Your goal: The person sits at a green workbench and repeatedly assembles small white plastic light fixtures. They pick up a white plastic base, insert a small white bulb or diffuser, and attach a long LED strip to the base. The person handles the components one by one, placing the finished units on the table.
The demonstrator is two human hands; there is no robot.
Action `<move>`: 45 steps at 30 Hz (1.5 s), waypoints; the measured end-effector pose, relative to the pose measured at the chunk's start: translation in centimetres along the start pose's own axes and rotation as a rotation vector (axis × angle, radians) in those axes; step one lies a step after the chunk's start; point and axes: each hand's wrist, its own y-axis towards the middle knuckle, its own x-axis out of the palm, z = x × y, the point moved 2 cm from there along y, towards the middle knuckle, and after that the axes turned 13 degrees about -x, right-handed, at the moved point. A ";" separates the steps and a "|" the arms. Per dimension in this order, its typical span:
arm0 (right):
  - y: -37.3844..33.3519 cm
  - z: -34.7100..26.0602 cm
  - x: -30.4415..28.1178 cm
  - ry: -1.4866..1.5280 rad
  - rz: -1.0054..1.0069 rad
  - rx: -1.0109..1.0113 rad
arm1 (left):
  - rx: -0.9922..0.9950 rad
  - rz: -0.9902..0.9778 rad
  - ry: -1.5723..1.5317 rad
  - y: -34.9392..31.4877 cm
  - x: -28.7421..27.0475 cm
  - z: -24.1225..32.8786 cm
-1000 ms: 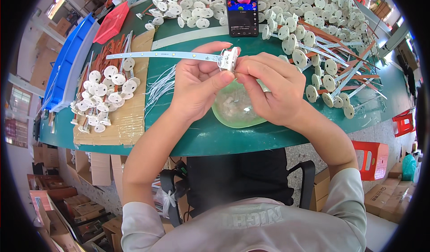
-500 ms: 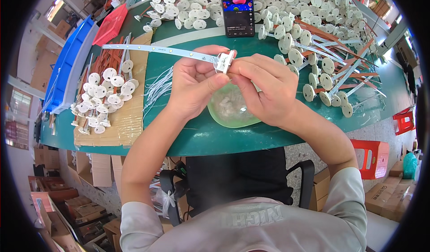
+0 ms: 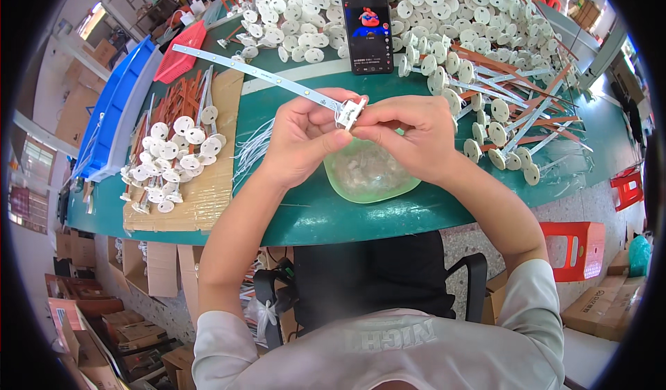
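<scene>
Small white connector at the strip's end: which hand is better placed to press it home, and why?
Probably the right hand: its fingertips pinch the small white connector, while the left hand steadies the long white strip from below.

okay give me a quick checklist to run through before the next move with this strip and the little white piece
1. Left hand grips the long strip near its end: ok.
2. Right hand pinches the small white connector: ok.
3. Connector fully seated on the strip end: cannot tell, fingers cover the joint.
4. Green bowl of small parts sits right under the hands: ok.
5. Strip's far end clear of the red tray: not ok, it reaches over to it.
6. Phone stands apart from the hands: ok.
</scene>
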 end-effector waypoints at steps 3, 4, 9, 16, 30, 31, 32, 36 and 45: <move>0.1 0.3 0.3 -0.038 0.002 -0.025 | -0.030 0.064 0.086 -0.1 0.3 1.1; 0.1 0.4 0.4 -0.053 0.007 -0.036 | -0.044 0.091 0.122 0.0 0.4 1.7; -0.2 0.2 0.3 -0.147 0.009 -0.309 | -0.117 0.314 0.454 -1.5 -2.3 9.1; -0.8 0.4 0.7 -0.180 -0.110 -0.319 | -0.302 1.200 1.528 -12.6 -15.9 20.7; -1.4 2.4 0.4 -0.377 -0.392 -0.181 | -0.449 1.404 2.162 -5.8 -4.6 17.6; -1.4 2.5 0.2 -0.401 -0.404 -0.180 | -0.226 1.320 2.080 -4.6 -3.7 16.3; -1.2 2.3 0.0 -0.430 -0.416 -0.176 | -0.014 1.227 1.980 -3.5 -3.0 14.8; -0.9 -3.5 0.2 -0.408 -0.447 -0.551 | 0.347 0.945 1.722 -0.5 -0.5 7.4; -10.9 -8.0 -13.5 -0.933 0.106 0.058 | 0.425 0.782 1.640 -1.1 -2.2 1.4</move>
